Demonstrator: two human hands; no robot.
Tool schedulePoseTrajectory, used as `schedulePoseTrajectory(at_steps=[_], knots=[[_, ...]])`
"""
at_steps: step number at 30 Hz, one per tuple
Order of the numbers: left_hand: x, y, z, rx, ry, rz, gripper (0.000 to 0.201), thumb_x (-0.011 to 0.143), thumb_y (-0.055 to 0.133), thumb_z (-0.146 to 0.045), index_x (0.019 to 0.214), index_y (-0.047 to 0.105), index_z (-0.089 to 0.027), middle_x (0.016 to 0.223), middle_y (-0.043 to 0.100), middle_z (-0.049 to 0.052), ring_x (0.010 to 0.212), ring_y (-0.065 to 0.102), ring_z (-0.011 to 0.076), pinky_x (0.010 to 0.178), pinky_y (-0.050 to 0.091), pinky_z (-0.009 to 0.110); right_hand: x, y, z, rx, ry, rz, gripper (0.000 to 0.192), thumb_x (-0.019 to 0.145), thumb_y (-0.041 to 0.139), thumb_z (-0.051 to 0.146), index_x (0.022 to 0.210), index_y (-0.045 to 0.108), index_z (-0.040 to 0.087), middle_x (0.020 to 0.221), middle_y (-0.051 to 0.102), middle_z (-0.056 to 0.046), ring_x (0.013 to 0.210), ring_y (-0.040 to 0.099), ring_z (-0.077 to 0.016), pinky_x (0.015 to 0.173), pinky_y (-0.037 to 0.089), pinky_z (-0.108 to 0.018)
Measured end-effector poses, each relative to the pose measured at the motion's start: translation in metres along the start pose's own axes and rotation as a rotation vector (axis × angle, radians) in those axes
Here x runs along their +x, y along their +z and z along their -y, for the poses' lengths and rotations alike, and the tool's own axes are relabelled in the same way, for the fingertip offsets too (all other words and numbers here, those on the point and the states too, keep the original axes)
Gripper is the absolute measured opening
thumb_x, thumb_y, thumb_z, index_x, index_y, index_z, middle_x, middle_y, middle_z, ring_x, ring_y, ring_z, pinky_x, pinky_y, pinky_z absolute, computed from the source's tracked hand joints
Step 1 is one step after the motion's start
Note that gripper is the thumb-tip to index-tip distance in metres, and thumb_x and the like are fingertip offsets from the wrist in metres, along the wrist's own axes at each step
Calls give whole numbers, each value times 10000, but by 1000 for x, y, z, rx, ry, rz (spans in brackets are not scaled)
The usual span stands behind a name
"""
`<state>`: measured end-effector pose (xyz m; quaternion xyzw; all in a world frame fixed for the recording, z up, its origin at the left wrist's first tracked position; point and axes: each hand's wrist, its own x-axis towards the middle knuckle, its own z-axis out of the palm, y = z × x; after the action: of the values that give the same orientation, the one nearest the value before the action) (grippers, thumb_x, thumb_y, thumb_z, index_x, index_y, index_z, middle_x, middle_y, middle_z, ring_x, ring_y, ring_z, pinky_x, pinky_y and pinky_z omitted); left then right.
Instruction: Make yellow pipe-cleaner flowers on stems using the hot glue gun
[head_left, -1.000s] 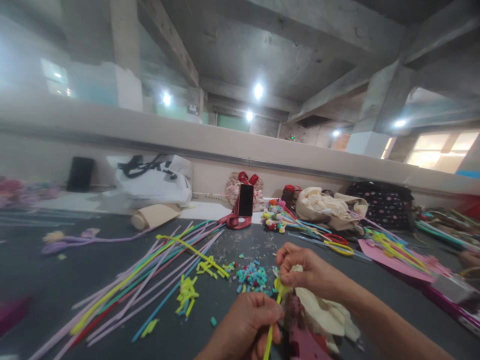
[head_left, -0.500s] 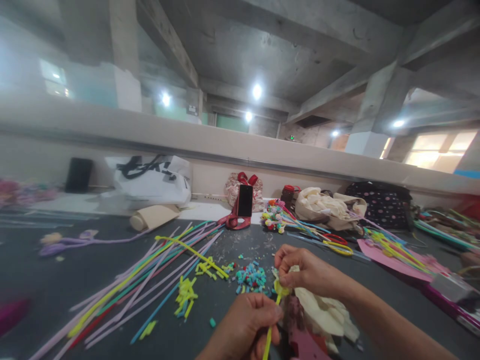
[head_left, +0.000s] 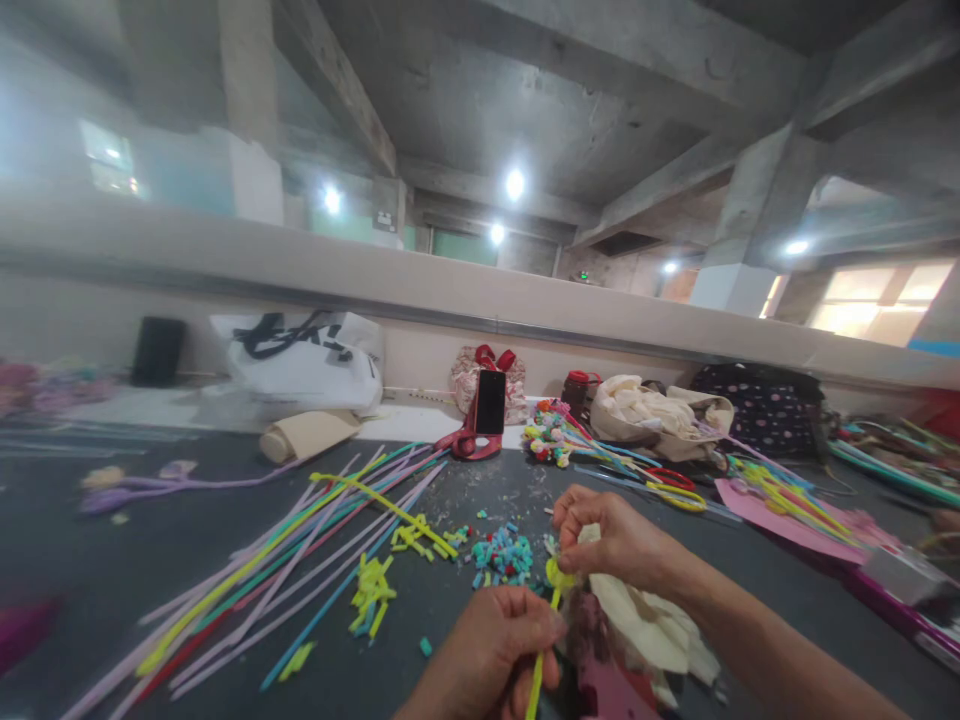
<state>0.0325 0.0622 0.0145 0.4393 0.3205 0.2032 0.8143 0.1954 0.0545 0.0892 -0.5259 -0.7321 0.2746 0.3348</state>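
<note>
Both hands are low in the head view, close together over the dark grey table top [head_left: 112, 560]. The left hand [head_left: 491, 650] is nearest the camera, fingers curled together and pinched on a thin yellow-green fuzzy craft stem [head_left: 541, 650]. That stem runs nearly upright in the picture, from the bottom edge up between thumb and forefinger, leaning slightly right toward its top.

Up there it meets the right hand [head_left: 611, 540], which sits above and a little right of the left. The right fingertips are drawn together on the stem's top, where a small yellow curl shows just under the thumb. So the stem's long axis spans hand to hand, the left clamping the lower shaft, the right pinching the upper end. Whether the right fingers also grip the crumpled cream-white soft material [head_left: 645, 625] beneath the palm is hard to say; it is at least touching.

A dark pink flat piece [head_left: 607, 690] lies just right of the stem at the bottom edge. Left of the hands, a heap of small blue and red cut bits [head_left: 502, 555] lies near, and a fan of long coloured fuzzy stems [head_left: 300, 560] spreads well apart to the left. A black phone on a red stand [head_left: 489, 405] stands at the far edge.
</note>
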Motion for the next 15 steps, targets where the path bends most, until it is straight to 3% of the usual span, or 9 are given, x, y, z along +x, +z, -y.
schedulePoseTrajectory(at_steps=[6, 10, 12, 15], knots=[[-5, 2, -3, -40, 43, -11, 247, 604, 634, -362, 600, 503, -152, 359, 510, -57, 203, 320, 29, 251, 133, 140, -7, -4, 1, 74, 8, -200, 223, 729, 568, 283, 543, 590, 162, 758, 527, -18, 738, 488, -166, 680, 357, -278], [-4, 5, -3, -40, 189, -56, 304, 570, 657, -418, 622, 504, -160, 389, 534, -56, 216, 338, 32, 260, 163, 149, -21, 11, -4, 270, 129, -333, 171, 759, 541, 323, 848, 610, 194, 803, 569, -22, 763, 508, -179, 694, 371, -295], [-4, 7, -2, -27, 247, -96, 334, 532, 679, -429, 619, 513, -154, 403, 543, -51, 246, 365, 31, 287, 208, 144, -28, 22, -5, 448, 176, -303, 289, 692, 624, 334, 946, 587, 203, 870, 595, -35, 798, 532, -193, 702, 393, -296], [-4, 11, -3, 10, 310, -166, 356, 516, 680, -458, 605, 517, -153, 411, 541, -48, 264, 370, 32, 312, 231, 150, -33, 37, -3, 596, 130, -177, 419, 620, 701, 339, 997, 575, 207, 870, 606, -35, 788, 543, -186, 674, 411, -274]])
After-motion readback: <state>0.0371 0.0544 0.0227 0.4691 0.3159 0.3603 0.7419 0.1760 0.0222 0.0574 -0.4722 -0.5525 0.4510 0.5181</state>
